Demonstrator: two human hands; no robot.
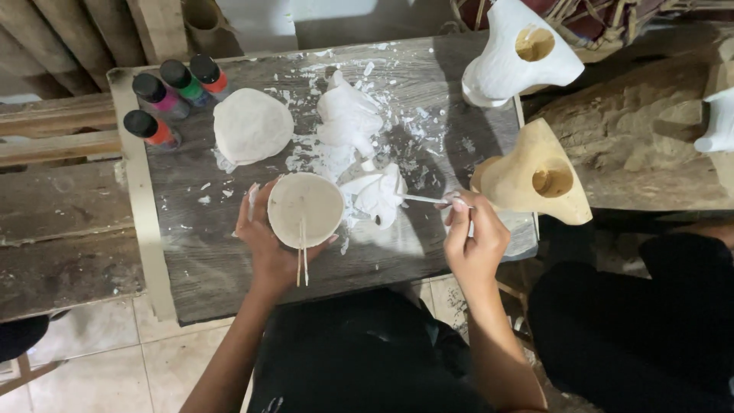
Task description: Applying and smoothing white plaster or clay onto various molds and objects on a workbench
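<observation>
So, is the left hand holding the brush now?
No, the left hand cups the round bowl, while the right hand holds the thin brush toward the small white figure.

— What is worn on the arms?

— Nothing is seen there: both forearms are bare up to the lower edge of the view, and no sleeve, watch or bracelet is shown. The left hand (269, 246) and the right hand (474, 243) are ungloved, and no rings can be made out.

— And lower down?

— Black clothing (359, 352) is worn over the lap; its cut cannot be told.
</observation>
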